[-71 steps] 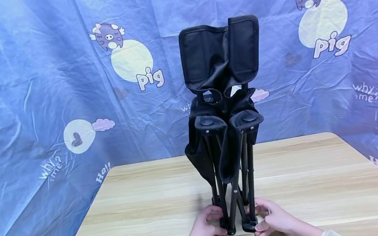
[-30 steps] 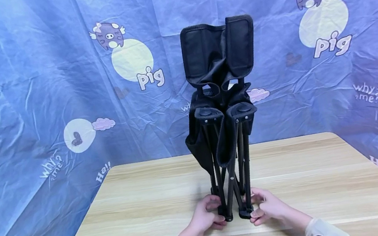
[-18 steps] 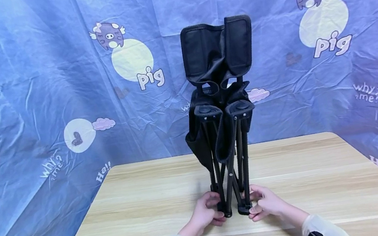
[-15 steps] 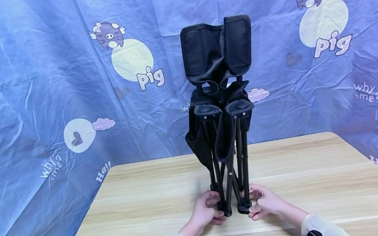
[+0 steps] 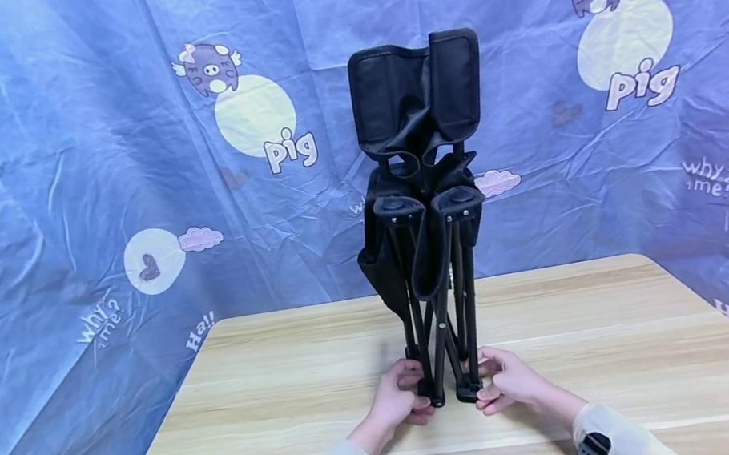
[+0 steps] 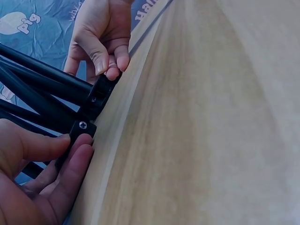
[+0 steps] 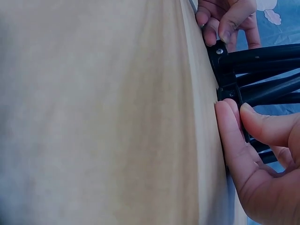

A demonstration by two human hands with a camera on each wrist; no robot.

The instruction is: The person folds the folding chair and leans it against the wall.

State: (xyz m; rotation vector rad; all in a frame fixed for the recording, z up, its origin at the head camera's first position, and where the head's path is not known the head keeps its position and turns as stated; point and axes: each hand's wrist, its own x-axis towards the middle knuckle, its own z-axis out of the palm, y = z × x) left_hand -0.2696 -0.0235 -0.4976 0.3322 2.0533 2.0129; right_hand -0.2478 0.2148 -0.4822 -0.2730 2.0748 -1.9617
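Note:
A black folding chair, folded up with its cloth back bunched at the top, stands upright on its legs in the head view. At its lower left, my left hand pinches a plastic foot between thumb and fingers, as the left wrist view shows closely. My right hand holds the neighbouring foot in the same manner on the other side. Crossed dark tubes rise between both hands. The rear feet are partly hidden behind the front legs and fingers.
The chair stands on a light wood table, whose back edge lies behind it. A blue cloth printed with pigs and lettering hangs around the back and sides. Both wrists wear black straps.
Both hands and the chair have slid away from me, farther back on the table. More of the sleeves and the wrist straps shows now. The grip on the feet looks the same.

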